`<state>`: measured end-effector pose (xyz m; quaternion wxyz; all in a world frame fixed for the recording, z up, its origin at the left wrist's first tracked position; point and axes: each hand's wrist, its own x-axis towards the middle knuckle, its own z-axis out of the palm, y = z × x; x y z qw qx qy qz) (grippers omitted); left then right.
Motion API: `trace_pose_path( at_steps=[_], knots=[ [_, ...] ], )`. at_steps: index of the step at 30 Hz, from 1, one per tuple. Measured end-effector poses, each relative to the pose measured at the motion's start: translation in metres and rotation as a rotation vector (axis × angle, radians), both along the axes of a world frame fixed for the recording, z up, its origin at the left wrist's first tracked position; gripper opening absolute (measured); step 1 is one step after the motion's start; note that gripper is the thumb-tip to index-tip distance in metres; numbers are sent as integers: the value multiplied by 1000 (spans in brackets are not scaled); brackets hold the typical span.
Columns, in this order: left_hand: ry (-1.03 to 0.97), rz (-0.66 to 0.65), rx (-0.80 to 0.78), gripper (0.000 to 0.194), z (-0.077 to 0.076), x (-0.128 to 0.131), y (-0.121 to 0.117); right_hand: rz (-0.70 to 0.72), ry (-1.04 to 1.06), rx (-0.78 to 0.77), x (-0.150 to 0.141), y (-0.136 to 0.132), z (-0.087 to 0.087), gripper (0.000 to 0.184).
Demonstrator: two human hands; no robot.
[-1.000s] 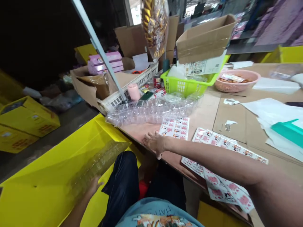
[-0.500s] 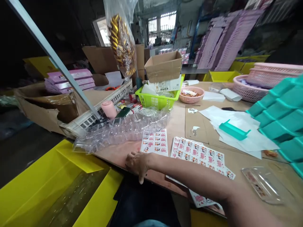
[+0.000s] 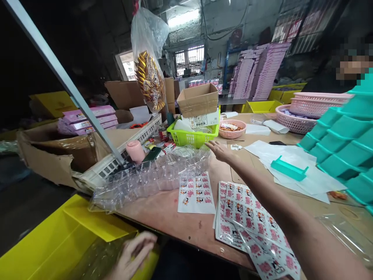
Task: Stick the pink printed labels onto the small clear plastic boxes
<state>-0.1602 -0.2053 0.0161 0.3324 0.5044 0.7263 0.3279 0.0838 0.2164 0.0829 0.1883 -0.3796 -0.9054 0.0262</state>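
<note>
My right hand [image 3: 219, 150] reaches far over the table with fingers spread, hovering at the right end of a long stack of clear plastic trays [image 3: 151, 175] and holding nothing. My left hand [image 3: 132, 256] is low at the bottom edge, fingers loosely curled, resting on clear plastic trays [image 3: 96, 260] inside a yellow box [image 3: 52, 245]; whether it grips them I cannot make out. Sticker sheets [image 3: 196, 192] with pink and black pictures lie on the table [image 3: 163, 212] under my right forearm.
A green basket [image 3: 192, 137] with a cardboard box [image 3: 198, 100] on it stands behind the trays. Teal trays [image 3: 344, 144], pink baskets [image 3: 300, 116], white paper [image 3: 294, 159] and a pink cup [image 3: 135, 151] are around. Another person sits at the far right.
My right hand left the table's near edge and reached forward to the far end of the clear trays. My left hand came back into view low on the yellow box. The view tilted up.
</note>
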Motion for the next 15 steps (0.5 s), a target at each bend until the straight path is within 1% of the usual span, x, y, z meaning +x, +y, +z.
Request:
trace_pose_path(
  at_steps=[1, 2, 3, 4, 5, 6, 7, 8, 9, 11, 13, 14, 15],
  knots=[
    [89, -66, 127, 22, 7, 4, 32, -7, -11, 3, -4, 7, -1, 50],
    [215, -130, 293, 29, 15, 12, 64, -17, -21, 5, -9, 13, -2, 46],
    [322, -252, 445, 37, 23, 22, 97, -30, -29, 6, -13, 17, -3, 41],
    [411, -359, 558, 44, 30, 35, 128, -46, -36, 7, -16, 21, -5, 37],
    [493, -460, 612, 51, 35, 47, 158, -64, -43, 8, -17, 24, -6, 35],
    [557, -538, 630, 58, 37, 58, 186, -85, -49, 8, -17, 27, -8, 35],
    [599, -590, 625, 63, 36, 66, 210, -109, -55, 8, -15, 30, -9, 35],
    [625, -608, 607, 65, 32, 72, 230, -135, -62, 8, -10, 32, -10, 35],
    [642, -607, 580, 64, 26, 74, 245, -165, -68, 7, -2, 34, -11, 35],
    [643, -591, 547, 63, 13, 71, 263, -229, -78, 4, 19, 34, -9, 34],
    [584, -596, 574, 58, 3, 64, 265, -300, -78, 5, 46, 27, -5, 33],
    [512, -599, 601, 54, 1, 62, 262, -333, -69, 11, 59, 20, -3, 35],
    [400, -582, 620, 47, 1, 63, 256, -359, -52, 21, 71, 9, -1, 40]
  ],
)
